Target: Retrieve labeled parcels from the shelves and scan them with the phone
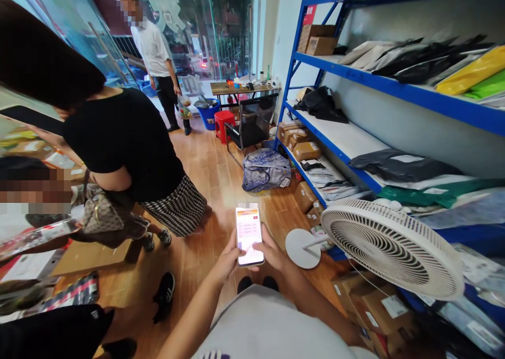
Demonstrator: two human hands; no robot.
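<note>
A lit smartphone [249, 234] is held upright in front of my body, low in the middle of the view. My left hand [229, 254] grips its left edge, the thumb over the lower part of the screen. On the other edge my right hand [272, 247] is closed round the phone, its thumb also over the glass. The screen shows an orange banner at the top and pale rows of text too small to read. Fingers behind the phone are mostly hidden.
Blue shelves [394, 91] with parcels line the right side. A white fan [390, 248] stands close by on the right. A person in black [122, 143] is at left; another in a white shirt [152, 49] stands farther back. A patterned bag [266, 170] lies ahead, before a chair [252, 120].
</note>
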